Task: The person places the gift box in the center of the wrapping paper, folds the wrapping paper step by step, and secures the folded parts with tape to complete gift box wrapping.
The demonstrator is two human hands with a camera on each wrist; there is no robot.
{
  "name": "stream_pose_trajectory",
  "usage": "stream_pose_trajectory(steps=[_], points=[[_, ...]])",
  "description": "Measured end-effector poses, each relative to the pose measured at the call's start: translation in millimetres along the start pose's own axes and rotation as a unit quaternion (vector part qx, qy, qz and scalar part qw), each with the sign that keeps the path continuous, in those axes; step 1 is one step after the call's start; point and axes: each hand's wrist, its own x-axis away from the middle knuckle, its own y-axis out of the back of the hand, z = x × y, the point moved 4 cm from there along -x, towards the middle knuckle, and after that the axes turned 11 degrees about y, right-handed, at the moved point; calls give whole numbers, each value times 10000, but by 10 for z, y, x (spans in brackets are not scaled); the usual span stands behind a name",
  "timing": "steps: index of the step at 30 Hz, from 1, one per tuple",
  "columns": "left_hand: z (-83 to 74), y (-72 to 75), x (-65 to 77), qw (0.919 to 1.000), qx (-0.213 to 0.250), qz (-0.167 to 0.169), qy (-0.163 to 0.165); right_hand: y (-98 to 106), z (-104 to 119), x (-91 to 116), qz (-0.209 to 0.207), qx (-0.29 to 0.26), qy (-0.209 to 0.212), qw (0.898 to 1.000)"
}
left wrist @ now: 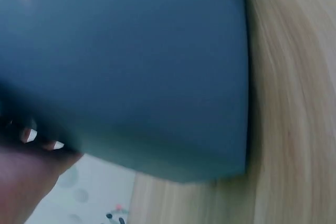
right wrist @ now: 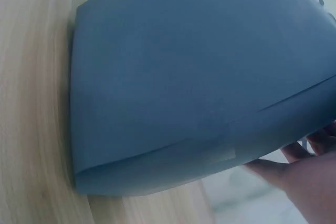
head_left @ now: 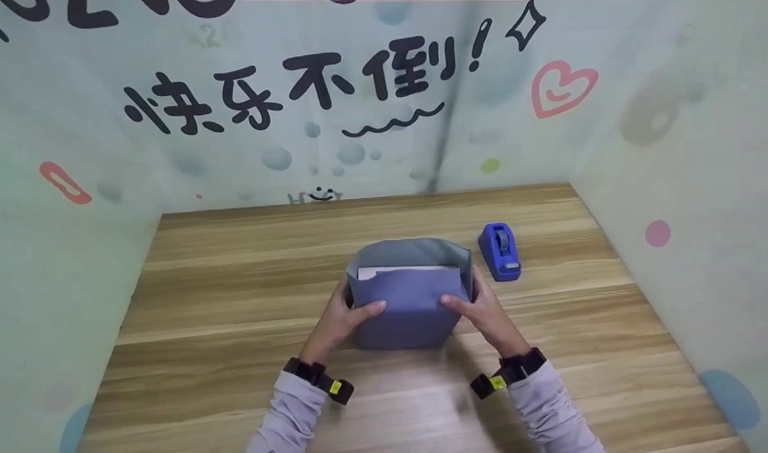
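Note a blue-grey paper wrap [head_left: 409, 327] round a white item [head_left: 367, 274], at the middle of the wooden table [head_left: 233, 327], mouth upward, with far panel higher than near panel. Resting on the wood or just above it: cannot tell which.

See left hand [head_left: 337, 322] clamped on the wrap's left side, with thumb on the near panel and the other fingers mostly hidden round the side. Likewise right hand [head_left: 488, 314] on the right side, with thumb at upper right of the near panel. Cannot tell full spacing of the hidden fingers. Note a fold seam [right wrist: 131, 157] in the right wrist view, with a faint, likely tape strip [right wrist: 223, 153] near it. Locate blue tape dispenser [head_left: 501, 251] far right, just beside the wrap but not touching.

Judgement on technique: squeeze evenly from left and right, lightly, to avoid creasing thin paper or straining the seam. Seat the base flat and square before working the loose rim. Press thumbs flat on the near panel; guard against tilt and against slippage of the item inside.
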Motion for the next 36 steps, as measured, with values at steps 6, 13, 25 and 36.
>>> stream_pose_trajectory(steps=[6, 13, 25, 36], points=[[-52, -64, 35, 9983, 353, -424, -166, -98, 15, 51, -416, 172, 124, 9989], [-112, -146, 65, 9957, 577, -695, -192, -231, 11, 130, -1100, 2, 183, 9938], [-149, -196, 110, 9826, 768, -1684, 137, -303, 57, 140, -1641, -382, 277, 9853], [-406, -70, 251, 9191, -2048, -3139, -1216, -328, 45, 79, -1739, -200, 173, 9844]])
